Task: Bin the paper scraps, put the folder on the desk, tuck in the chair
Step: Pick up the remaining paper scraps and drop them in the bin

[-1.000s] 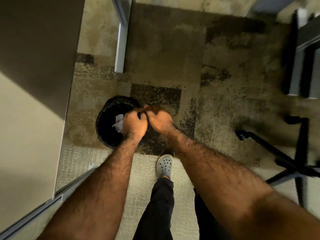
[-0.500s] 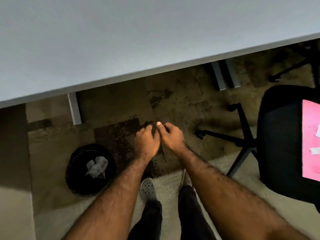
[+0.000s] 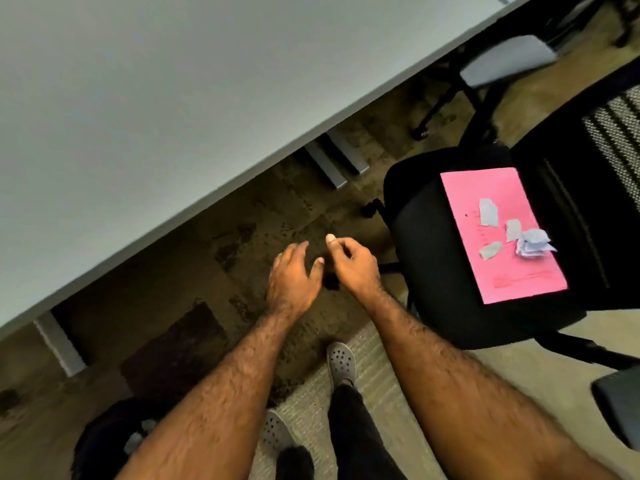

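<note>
A pink folder (image 3: 498, 258) lies on the seat of a black office chair (image 3: 426, 237) at the right. Several white paper scraps (image 3: 512, 230) rest on the folder, one of them crumpled (image 3: 533, 244). The black bin (image 3: 104, 434) stands at the lower left, partly hidden by my left forearm, with white paper inside. My left hand (image 3: 294, 275) hovers over the carpet with spread fingers and holds nothing. My right hand (image 3: 353, 265) is beside it, fingers loosely curled, thumb up, also without anything in it. Both hands are left of the chair.
The grey desk top (image 3: 156, 116) fills the upper left, its grey legs (image 3: 59, 344) on the patterned carpet. A second chair with a grey seat (image 3: 505, 60) stands at the upper right. My feet in grey clogs (image 3: 341, 362) are on a pale mat.
The view has swung right from the bin to the chair with the folder. My hands, pressed together over the bin before, have come apart and moved toward the chair.
</note>
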The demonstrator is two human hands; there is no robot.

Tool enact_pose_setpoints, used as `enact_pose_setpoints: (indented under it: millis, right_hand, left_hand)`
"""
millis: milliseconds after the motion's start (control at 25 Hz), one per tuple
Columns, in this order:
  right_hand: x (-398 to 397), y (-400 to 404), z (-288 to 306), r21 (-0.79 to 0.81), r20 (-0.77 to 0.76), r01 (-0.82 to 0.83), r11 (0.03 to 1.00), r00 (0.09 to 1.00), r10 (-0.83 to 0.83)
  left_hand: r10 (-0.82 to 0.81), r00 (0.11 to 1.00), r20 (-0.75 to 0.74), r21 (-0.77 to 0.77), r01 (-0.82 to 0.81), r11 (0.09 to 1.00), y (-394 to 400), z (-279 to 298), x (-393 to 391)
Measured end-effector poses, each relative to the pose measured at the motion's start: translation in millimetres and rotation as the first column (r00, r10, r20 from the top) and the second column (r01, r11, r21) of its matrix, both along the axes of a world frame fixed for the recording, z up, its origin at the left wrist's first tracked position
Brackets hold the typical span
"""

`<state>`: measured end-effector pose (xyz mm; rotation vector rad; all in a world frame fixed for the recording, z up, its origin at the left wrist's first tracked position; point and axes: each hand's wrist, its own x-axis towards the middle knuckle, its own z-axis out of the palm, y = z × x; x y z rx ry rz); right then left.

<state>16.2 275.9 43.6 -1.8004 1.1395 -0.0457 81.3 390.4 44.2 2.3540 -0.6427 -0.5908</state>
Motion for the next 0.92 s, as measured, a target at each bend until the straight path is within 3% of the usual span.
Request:
enact_pose_setpoints:
  millis: [320, 520, 680, 800, 920]
  right_hand:
    - [-65, -131, 19, -0.112, 0.168, 0.395, 0.912, 0.912, -0.375]
    - [-117, -218, 9, -0.277, 0.194, 0.604, 0.747, 0.797, -0.572]
    - [-167, -284, -13, -0.416, 0.043, 0.559, 0.717, 0.800, -0.599]
    - [-191, -314, -34, -0.427, -0.173, 0.475, 0.770, 0.792, -0.585]
    - [-202, -333, -54, -0.377, -0.380, 0.359, 0.854, 0.781, -0.496]
  left_hand:
    - [-0.349, 0.937, 0.028, 0.010, 0.349, 0.937, -157, 4, -19]
    - [-0.609, 0.788, 0.091, 0.069, 0.605, 0.793, -251, -1, -51]
    - [-0.727, 0.649, 0.225, 0.130, 0.719, 0.682, -314, -15, -81]
    - [-0.790, 0.572, 0.219, 0.209, 0.764, 0.611, -348, -34, -104]
    - [-0.811, 0.557, 0.181, 0.250, 0.771, 0.585, -372, -59, -123]
